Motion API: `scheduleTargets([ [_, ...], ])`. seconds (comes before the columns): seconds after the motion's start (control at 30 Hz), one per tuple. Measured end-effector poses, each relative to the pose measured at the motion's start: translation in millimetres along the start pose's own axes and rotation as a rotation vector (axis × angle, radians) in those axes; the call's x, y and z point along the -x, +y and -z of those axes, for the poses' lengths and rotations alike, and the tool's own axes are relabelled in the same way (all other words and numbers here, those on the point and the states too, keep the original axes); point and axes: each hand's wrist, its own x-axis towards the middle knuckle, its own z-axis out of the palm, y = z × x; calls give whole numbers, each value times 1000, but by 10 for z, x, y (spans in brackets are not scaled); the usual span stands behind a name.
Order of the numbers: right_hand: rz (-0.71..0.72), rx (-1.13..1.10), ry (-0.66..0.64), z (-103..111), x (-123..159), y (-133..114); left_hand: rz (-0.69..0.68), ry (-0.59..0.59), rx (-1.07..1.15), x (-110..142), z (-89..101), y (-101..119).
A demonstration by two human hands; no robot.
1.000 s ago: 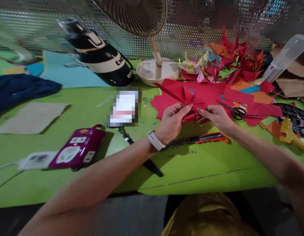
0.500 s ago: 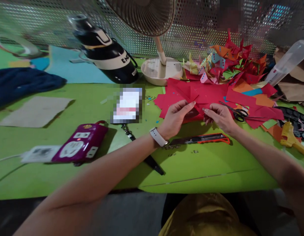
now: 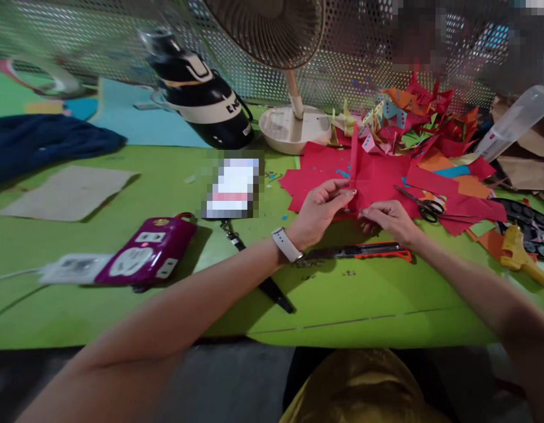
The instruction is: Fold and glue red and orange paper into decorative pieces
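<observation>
My left hand point(image 3: 321, 209), a white watch on its wrist, pinches a folded red paper piece point(image 3: 355, 157) whose narrow flap stands upright above my fingers. My right hand point(image 3: 386, 215) is closed on the lower part of the same red paper, fingers pressed together beside the left thumb. Both hands hover over a spread of red paper sheets point(image 3: 378, 176) on the green table point(image 3: 166, 305). An orange box cutter point(image 3: 364, 252) lies just below my hands.
Black scissors point(image 3: 424, 205) lie right of my hands. A heap of folded coloured paper point(image 3: 408, 117) sits behind, by a fan's base point(image 3: 294, 126). A black bottle point(image 3: 201, 97), a purple power strip point(image 3: 144, 258), a lanyard point(image 3: 254, 270) and a yellow glue gun point(image 3: 519, 255) surround.
The red paper's long flap, slanting left a second ago, now stands upright between my hands. Both hands stay pinched on it; the view has shifted slightly left.
</observation>
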Motion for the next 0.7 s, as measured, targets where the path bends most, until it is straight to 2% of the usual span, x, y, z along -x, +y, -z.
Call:
scheduleTargets([
  [0.07, 37, 63, -48, -7, 38, -59, -87, 17, -109, -16, 17, 13],
  [0.13, 110, 133, -44, -6, 82, -145, -173, 2, -221, -24, 36, 37],
  [0.33, 487, 460, 221, 66, 217, -471, -246, -242, -418, -25, 94, 95],
  [0.5, 563, 723, 359, 198, 285, -646, -316, -307, -522, -14, 107, 145],
  [0.57, 551, 821, 326, 258, 281, -660, -291, -356, -524, -2, 104, 183],
  [0.63, 465, 865, 189, 311, 261, -647, -266, -381, -491, 9, 102, 221],
  [0.7, 322, 811, 23, 346, 234, -622, -257, -349, -441, 11, 103, 250],
])
